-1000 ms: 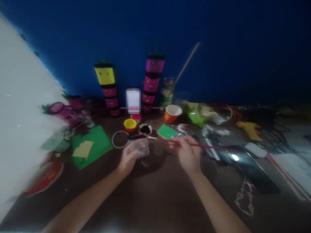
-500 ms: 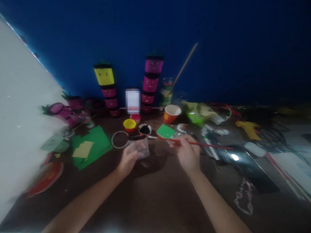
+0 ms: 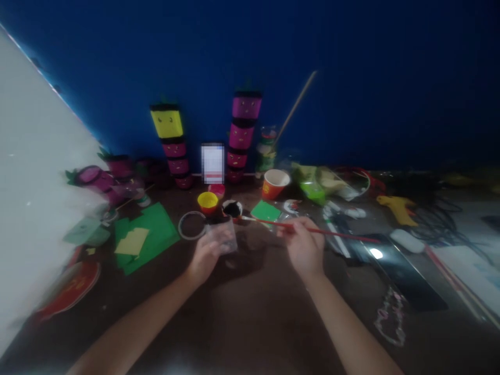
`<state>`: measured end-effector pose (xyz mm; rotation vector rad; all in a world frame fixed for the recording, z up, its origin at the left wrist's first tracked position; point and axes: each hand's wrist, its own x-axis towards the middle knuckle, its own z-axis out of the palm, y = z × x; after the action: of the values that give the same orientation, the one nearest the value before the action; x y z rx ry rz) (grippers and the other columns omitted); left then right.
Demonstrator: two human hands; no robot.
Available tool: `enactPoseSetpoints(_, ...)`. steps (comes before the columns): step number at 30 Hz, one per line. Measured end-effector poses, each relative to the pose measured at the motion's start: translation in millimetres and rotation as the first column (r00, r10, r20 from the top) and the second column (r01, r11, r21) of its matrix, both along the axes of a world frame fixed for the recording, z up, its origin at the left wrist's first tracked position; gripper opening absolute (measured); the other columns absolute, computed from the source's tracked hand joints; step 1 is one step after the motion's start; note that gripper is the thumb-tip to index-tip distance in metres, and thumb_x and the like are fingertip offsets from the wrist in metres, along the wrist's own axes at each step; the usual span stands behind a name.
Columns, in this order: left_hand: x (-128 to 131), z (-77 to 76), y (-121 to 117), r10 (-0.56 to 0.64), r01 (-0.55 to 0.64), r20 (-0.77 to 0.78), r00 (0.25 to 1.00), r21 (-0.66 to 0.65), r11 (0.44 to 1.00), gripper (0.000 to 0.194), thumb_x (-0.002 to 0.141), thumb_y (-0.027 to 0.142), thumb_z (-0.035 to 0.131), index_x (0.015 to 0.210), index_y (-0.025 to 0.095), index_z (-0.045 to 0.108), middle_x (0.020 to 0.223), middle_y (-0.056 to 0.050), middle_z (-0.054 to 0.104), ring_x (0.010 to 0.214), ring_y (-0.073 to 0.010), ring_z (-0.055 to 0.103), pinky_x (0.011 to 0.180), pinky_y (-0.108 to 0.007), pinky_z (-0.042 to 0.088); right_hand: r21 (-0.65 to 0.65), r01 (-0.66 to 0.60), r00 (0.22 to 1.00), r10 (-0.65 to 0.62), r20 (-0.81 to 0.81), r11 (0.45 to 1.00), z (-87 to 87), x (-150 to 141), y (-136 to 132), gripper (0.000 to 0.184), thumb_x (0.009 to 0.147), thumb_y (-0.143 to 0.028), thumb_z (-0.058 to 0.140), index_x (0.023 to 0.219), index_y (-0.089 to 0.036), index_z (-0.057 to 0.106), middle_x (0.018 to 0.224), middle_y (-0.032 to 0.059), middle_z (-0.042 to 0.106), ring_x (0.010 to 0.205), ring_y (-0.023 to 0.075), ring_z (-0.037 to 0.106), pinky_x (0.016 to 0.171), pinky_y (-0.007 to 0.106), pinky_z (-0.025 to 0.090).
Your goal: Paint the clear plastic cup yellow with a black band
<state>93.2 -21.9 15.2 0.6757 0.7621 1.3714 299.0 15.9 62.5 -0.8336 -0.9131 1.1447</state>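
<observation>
My left hand (image 3: 205, 257) is closed around a clear plastic cup (image 3: 226, 237), tilted on its side above the table, with a dark band along its rim. In my right hand (image 3: 303, 249) is a paintbrush (image 3: 269, 223) with a long red handle, pinched between thumb and fingers. Its bristle end points left, close to the cup's rim; I cannot tell whether they touch. Just behind the brush tip sits a small pot of black paint (image 3: 233, 209). A yellow paint pot (image 3: 208, 202) and a pink one (image 3: 216, 190) stand beside it.
Stacked purple figures (image 3: 240, 136) and a yellow-topped stack (image 3: 167, 122) stand along the blue wall. Green sheets (image 3: 146, 237) lie left, near a clear ring (image 3: 192, 225). Rightward are a red paper cup (image 3: 275, 183), a phone (image 3: 406, 276), a yellow glue gun (image 3: 397, 208) and a bead bracelet (image 3: 391, 317).
My right hand and the brush have shifted slightly to the right, so the brush tip is a little farther from the cup's rim. The cup has turned slightly in my left hand.
</observation>
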Motion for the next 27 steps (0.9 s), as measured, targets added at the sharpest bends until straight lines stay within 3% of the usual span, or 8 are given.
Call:
enactPoseSetpoints(4, -1.2, -1.0, 0.1, -0.03, 0.03, 0.01, 0.999, -0.006, 1.0, 0.049, 0.064, 0.041, 0.068, 0.106, 0.016, 0.065, 0.102, -0.012, 0.068, 0.1, -0.0285, 0.061, 0.08, -0.037, 0.047, -0.037, -0.047, 0.999, 0.046, -0.024, 0.998, -2.4, -1.4, -0.9, 0.014, 0.073, -0.031, 0.065, 0.066, -0.02, 0.06, 0.061, -0.0023, 0.064, 0.052, 0.0108, 0.059, 0.05, 0.023, 0.049)
enactPoseSetpoints(10, -3.3, 3.3, 0.5, -0.094, 0.097, 0.102, 0.99, -0.024, 0.995, 0.052, 0.066, 0.046, 0.063, 0.108, 0.015, 0.063, 0.105, -0.013, 0.068, 0.1, -0.0298, 0.062, 0.085, -0.041, 0.045, 0.005, 0.004, 0.998, -0.004, -0.062, 1.0, -3.4, 1.1, 4.5, 0.013, 0.075, -0.027, 0.064, 0.065, -0.019, 0.061, 0.06, -0.0023, 0.064, 0.055, 0.0095, 0.06, 0.053, 0.021, 0.048)
enactPoseSetpoints(13, -2.4, 4.3, 0.2, -0.094, 0.103, 0.139, 0.986, -0.059, 0.993, 0.047, 0.069, 0.047, 0.062, 0.103, 0.015, 0.063, 0.104, -0.012, 0.069, 0.098, -0.0283, 0.063, 0.083, -0.038, 0.046, -0.01, -0.054, 0.994, 0.053, -0.094, 0.998, -0.4, 0.4, 3.2, 0.011, 0.074, -0.029, 0.065, 0.067, -0.02, 0.063, 0.06, -0.0022, 0.064, 0.055, 0.0096, 0.059, 0.052, 0.021, 0.048)
enactPoseSetpoints(18, 0.6, 4.3, 0.4, -0.08, 0.085, 0.093, 0.992, -0.047, 0.995, 0.04, 0.063, 0.035, 0.073, 0.097, 0.016, 0.062, 0.098, -0.01, 0.071, 0.088, -0.022, 0.066, 0.074, -0.031, 0.047, -0.04, -0.143, 0.985, 0.138, -0.101, 0.989, 2.2, -6.7, -4.3, 0.013, 0.073, -0.031, 0.067, 0.07, -0.02, 0.064, 0.063, -0.0012, 0.065, 0.055, 0.0108, 0.061, 0.05, 0.022, 0.05)
enactPoseSetpoints(27, 0.5, 4.8, -1.1, -0.123, 0.122, 0.049, 0.991, 0.023, 0.992, 0.048, 0.063, 0.038, 0.073, 0.103, 0.015, 0.061, 0.102, -0.01, 0.069, 0.092, -0.0236, 0.064, 0.079, -0.034, 0.046, -0.025, -0.153, 0.987, 0.151, -0.061, 0.988, -1.6, -9.5, -5.8, 0.012, 0.075, -0.03, 0.066, 0.069, -0.02, 0.063, 0.062, -0.0019, 0.064, 0.053, 0.0115, 0.06, 0.053, 0.027, 0.054)
